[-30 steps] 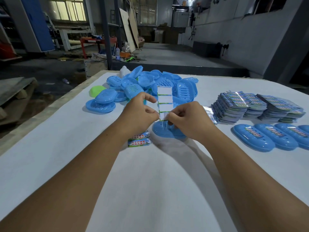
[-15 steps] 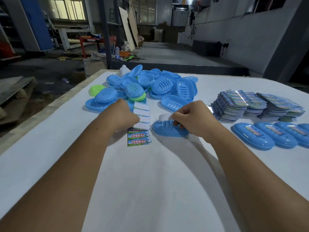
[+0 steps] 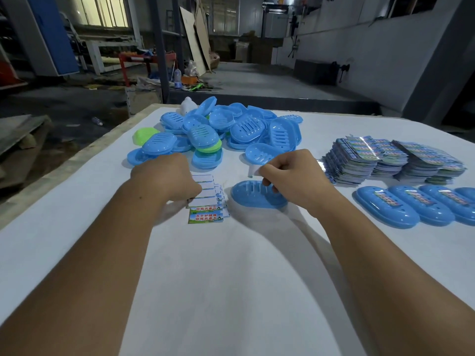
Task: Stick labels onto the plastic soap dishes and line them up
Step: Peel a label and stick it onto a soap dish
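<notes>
While the pile of unlabelled soap dishes [image 3: 218, 129] sits at the far left-centre of the white table [image 3: 231, 278], the left hand [image 3: 164, 178] rests curled on the label sheet [image 3: 205, 194], gripping its edge. Just right, the right hand [image 3: 288, 176] pinches a peeled label [image 3: 253, 171] above an open blue dish [image 3: 254, 196]. Far right: stacked label sheets [image 3: 385, 160], with a row of labelled dishes [image 3: 416, 205] lined up nearer the person.

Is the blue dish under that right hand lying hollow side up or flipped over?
Hollow side up: the soap dish shows its raised rim and ribbed inside beneath the right hand.
</notes>
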A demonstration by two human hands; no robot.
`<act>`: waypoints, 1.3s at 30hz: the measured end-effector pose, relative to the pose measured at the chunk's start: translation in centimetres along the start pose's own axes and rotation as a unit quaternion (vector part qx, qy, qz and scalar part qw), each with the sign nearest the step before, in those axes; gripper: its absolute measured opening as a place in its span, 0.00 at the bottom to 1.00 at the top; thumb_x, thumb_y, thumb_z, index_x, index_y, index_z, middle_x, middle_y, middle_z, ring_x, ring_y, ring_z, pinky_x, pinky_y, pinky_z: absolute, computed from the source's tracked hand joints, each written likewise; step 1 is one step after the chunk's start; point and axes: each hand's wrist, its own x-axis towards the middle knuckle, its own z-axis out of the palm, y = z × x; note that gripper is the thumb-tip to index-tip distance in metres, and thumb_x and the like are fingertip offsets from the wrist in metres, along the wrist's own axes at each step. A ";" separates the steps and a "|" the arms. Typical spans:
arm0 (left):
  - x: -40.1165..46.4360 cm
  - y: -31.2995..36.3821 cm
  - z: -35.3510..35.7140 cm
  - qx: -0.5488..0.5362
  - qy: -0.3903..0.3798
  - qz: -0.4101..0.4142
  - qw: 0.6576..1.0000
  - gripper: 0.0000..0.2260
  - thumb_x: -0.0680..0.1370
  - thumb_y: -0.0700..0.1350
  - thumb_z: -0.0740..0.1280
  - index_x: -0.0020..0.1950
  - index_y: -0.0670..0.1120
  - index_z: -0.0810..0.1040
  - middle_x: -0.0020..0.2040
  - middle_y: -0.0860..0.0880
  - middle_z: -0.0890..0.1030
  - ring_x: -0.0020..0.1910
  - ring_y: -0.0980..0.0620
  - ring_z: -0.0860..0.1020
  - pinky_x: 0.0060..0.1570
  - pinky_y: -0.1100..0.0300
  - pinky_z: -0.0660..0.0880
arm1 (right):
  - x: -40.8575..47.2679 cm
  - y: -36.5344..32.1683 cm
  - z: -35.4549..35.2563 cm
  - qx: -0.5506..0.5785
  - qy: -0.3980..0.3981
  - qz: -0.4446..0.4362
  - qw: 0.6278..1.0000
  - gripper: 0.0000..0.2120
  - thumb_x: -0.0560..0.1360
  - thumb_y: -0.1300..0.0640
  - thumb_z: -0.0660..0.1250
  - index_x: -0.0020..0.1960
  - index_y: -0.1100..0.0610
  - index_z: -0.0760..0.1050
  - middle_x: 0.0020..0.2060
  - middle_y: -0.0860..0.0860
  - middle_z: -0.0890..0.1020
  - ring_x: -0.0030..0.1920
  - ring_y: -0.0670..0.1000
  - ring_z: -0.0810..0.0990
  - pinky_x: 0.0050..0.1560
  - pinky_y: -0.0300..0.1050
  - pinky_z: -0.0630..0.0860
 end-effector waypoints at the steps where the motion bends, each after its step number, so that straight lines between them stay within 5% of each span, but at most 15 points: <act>1: 0.0 0.6 0.1 -0.052 0.029 0.018 0.998 0.08 0.71 0.54 0.72 0.43 0.51 0.79 0.41 0.53 0.81 0.43 0.52 0.79 0.46 0.54 0.78 | 0.0 -0.1 0.1 0.001 0.009 -0.005 1.000 0.11 0.70 0.53 0.69 0.32 0.57 0.82 0.30 0.54 0.83 0.28 0.46 0.76 0.30 0.41 0.71; 7: -1.4 4.8 1.4 -0.430 0.057 0.165 0.886 0.08 0.75 0.52 0.74 0.37 0.52 0.84 0.26 0.60 0.77 0.27 0.64 0.74 0.30 0.73 0.69 | -0.2 -0.4 0.3 -0.011 0.041 -0.033 0.999 0.11 0.69 0.51 0.71 0.35 0.58 0.81 0.31 0.52 0.84 0.28 0.45 0.74 0.34 0.43 0.75; 13: -1.9 5.3 2.1 -0.468 0.019 0.178 0.865 0.07 0.78 0.48 0.72 0.39 0.52 0.84 0.25 0.62 0.78 0.27 0.68 0.75 0.26 0.77 0.65 | -0.3 -0.5 0.3 -0.004 0.050 -0.046 0.998 0.12 0.68 0.49 0.73 0.32 0.55 0.80 0.27 0.47 0.81 0.25 0.41 0.71 0.26 0.32 0.67; 18: -1.9 5.3 2.5 -0.469 -0.012 0.151 0.870 0.08 0.78 0.51 0.71 0.41 0.51 0.86 0.32 0.56 0.82 0.33 0.62 0.79 0.36 0.66 0.73 | -0.2 -0.4 0.4 -0.001 0.049 -0.049 0.998 0.11 0.69 0.51 0.73 0.32 0.57 0.80 0.26 0.49 0.79 0.25 0.42 0.70 0.25 0.33 0.67; 22: -1.7 5.4 2.6 -0.501 -0.010 0.134 0.855 0.07 0.77 0.50 0.72 0.41 0.49 0.86 0.33 0.55 0.81 0.32 0.61 0.79 0.32 0.71 0.72 | -0.1 -0.2 0.3 -0.001 0.030 -0.078 0.997 0.12 0.73 0.52 0.72 0.32 0.54 0.81 0.24 0.47 0.78 0.24 0.42 0.70 0.25 0.32 0.66; 27: -1.6 5.2 2.5 -0.509 0.013 0.104 0.854 0.09 0.76 0.56 0.73 0.41 0.53 0.87 0.29 0.56 0.79 0.29 0.62 0.76 0.33 0.68 0.72 | -0.2 -0.1 0.6 -0.003 -0.027 -0.120 0.992 0.11 0.80 0.49 0.70 0.43 0.51 0.86 0.34 0.46 0.85 0.30 0.48 0.78 0.39 0.52 0.81; 31: -1.6 5.3 2.7 -0.515 0.025 0.100 0.851 0.07 0.74 0.54 0.75 0.41 0.52 0.86 0.25 0.59 0.78 0.24 0.65 0.73 0.24 0.74 0.67 | 0.3 0.1 0.4 -0.004 0.005 -0.079 0.997 0.11 0.78 0.48 0.71 0.40 0.51 0.85 0.33 0.43 0.85 0.28 0.42 0.78 0.38 0.47 0.81; 39: -0.5 4.3 2.6 -0.515 0.047 0.022 0.856 0.08 0.74 0.55 0.74 0.41 0.51 0.85 0.25 0.57 0.77 0.25 0.63 0.74 0.35 0.62 0.69 | 0.5 0.4 -0.2 0.027 0.035 -0.004 0.999 0.11 0.73 0.53 0.71 0.35 0.58 0.83 0.32 0.47 0.85 0.29 0.43 0.76 0.35 0.43 0.76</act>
